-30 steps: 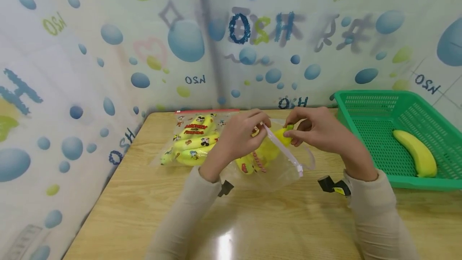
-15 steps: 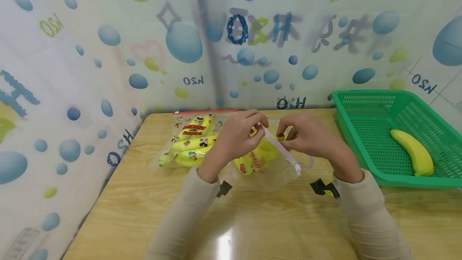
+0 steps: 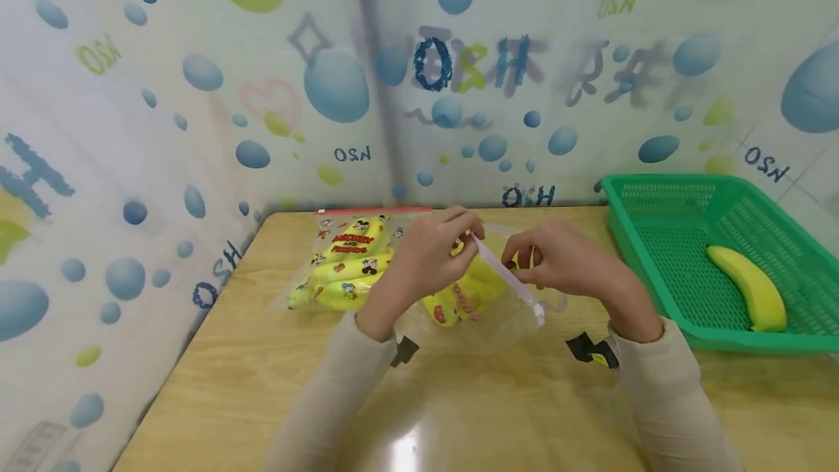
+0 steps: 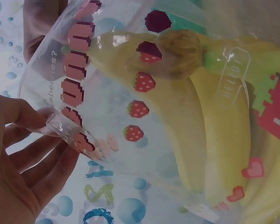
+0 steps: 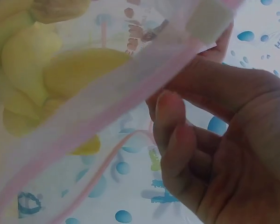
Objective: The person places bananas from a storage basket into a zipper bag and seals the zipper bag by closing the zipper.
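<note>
My left hand (image 3: 435, 253) pinches one end of the zip rim of a clear printed bag (image 3: 481, 312). Strawberries and pink lettering show on the bag in the left wrist view. Inside it lies a bunch of yellow bananas (image 4: 224, 126) with a brown stem end. My right hand (image 3: 566, 257) is at the bag's mouth, fingers curled. In the right wrist view the pink zip strip (image 5: 112, 107) partly covers its fingertips, so I cannot tell whether they grip the rim. The bunch appears apart from them there. A pale slider (image 3: 539, 312) sits at the strip's near end.
Left of my hands a second zip bag (image 3: 350, 261), red-topped and printed with cartoon figures, lies with bananas inside. At the right stands a green plastic basket (image 3: 662, 290) holding a single banana (image 3: 750, 286). A printed curtain (image 3: 393, 93) hangs behind the wooden table (image 3: 485, 414).
My right hand has moved left and down into the bag's mouth. The banana stem it pinched a second ago has dropped lower into the bag. My left hand keeps its hold on the rim.
</note>
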### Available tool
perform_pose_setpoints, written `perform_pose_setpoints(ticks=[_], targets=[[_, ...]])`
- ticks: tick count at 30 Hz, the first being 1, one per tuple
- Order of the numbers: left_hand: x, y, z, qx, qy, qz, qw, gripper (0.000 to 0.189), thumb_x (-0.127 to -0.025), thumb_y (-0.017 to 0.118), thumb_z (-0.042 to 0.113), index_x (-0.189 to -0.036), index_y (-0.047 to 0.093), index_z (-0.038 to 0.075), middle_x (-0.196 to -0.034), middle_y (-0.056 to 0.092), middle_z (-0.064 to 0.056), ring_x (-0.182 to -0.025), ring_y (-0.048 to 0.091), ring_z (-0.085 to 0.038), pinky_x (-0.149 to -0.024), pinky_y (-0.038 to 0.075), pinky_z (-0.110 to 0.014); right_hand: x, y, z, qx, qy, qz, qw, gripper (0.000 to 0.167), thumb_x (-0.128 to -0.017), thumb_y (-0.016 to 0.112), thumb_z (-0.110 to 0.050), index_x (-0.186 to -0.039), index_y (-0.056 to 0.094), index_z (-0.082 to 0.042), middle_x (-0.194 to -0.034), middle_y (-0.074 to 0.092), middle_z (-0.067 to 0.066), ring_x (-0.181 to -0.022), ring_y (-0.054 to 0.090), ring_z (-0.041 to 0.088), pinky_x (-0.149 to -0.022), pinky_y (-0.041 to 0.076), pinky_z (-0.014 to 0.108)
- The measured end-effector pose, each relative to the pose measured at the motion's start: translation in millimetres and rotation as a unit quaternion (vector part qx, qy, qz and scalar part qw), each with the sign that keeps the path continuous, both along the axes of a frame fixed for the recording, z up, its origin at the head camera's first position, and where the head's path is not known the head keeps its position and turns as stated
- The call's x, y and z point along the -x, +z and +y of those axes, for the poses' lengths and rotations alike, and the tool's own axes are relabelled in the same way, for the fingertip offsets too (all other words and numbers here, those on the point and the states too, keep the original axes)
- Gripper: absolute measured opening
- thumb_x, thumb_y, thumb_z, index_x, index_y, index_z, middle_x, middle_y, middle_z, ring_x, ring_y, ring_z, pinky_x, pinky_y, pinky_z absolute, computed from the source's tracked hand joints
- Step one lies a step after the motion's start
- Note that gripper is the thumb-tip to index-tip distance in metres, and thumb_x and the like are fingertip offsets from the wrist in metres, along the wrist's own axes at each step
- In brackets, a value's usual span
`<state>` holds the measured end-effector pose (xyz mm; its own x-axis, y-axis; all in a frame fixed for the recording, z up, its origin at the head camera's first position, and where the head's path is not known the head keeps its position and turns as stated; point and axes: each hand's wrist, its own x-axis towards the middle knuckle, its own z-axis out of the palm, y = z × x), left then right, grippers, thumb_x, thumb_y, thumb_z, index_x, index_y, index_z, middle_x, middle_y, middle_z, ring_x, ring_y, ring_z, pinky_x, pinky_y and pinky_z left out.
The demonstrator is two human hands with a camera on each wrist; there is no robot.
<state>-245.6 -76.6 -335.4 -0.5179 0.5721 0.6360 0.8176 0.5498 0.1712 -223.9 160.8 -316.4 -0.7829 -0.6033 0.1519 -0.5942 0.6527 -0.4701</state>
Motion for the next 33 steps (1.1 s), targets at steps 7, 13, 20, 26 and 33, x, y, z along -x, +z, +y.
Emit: perform_pose_setpoints(ticks=[7, 13, 20, 26, 33], targets=[[-2.1, -0.6, -1.8, -0.001, 0.003, -0.007, 1.0000, 0.013, -0.093, 0.060, 0.006, -0.094, 0.072, 0.014, -0.099, 0.073, 0.001, -0.067, 0.061, -0.013, -0.060, 0.043, -0.021, -0.8, -2.4, -0.1, 0.004, 0.018, -0.016, 0.9997, 0.017, -0.089, 0.075, -0.003, -0.101, 0.080, -0.015, -0.085, 0.078, -0.005, -0.072, 0.069, 0.005, -0.064, 0.056, 0.026], [-3.1, -1.8, -3.1, 0.003, 0.010, -0.015, 0.9998, 0.013, -0.094, 0.060, 0.007, -0.095, 0.072, 0.013, -0.101, 0.074, 0.000, -0.071, 0.064, -0.014, -0.062, 0.045, -0.021, -1.0, -1.6, 3.4, 0.000, 0.040, -0.051, 0.9979, 0.024, -0.092, 0.069, 0.000, -0.112, 0.076, -0.011, -0.088, 0.077, -0.001, -0.067, 0.069, 0.008, -0.061, 0.056, 0.025], [-2.0, 2.0, -5.0, 0.004, 0.007, -0.009, 0.9999, 0.013, -0.094, 0.061, 0.007, -0.095, 0.072, 0.012, -0.100, 0.074, -0.001, -0.074, 0.067, -0.014, -0.063, 0.048, -0.022, -8.5, 8.3, 16.5, 0.054, 0.012, -0.076, 0.9956, 0.033, -0.099, 0.054, 0.007, -0.124, 0.069, -0.007, -0.099, 0.073, 0.007, -0.068, 0.066, 0.014, -0.058, 0.054, 0.030], [-0.6, 5.1, -4.5, 0.002, 0.005, -0.006, 1.0000, 0.012, -0.094, 0.060, 0.008, -0.095, 0.072, 0.012, -0.100, 0.074, 0.000, -0.075, 0.068, -0.015, -0.063, 0.047, -0.022, -17.5, 14.9, 30.0, 0.062, 0.000, 0.019, 0.9979, 0.029, -0.098, 0.061, 0.005, -0.119, 0.071, -0.012, -0.091, 0.072, 0.000, -0.061, 0.061, 0.002, -0.055, 0.051, 0.026], [-2.5, 2.7, -2.2, 0.002, 0.003, -0.007, 1.0000, 0.013, -0.093, 0.060, 0.007, -0.094, 0.072, 0.013, -0.099, 0.073, 0.000, -0.073, 0.064, -0.011, -0.063, 0.046, -0.021, -24.6, 21.3, 69.8, -0.025, -0.066, 0.035, 0.9969, 0.031, -0.100, 0.059, 0.001, -0.125, 0.069, -0.014, -0.098, 0.074, 0.000, -0.060, 0.058, -0.002, -0.054, 0.049, 0.025]])
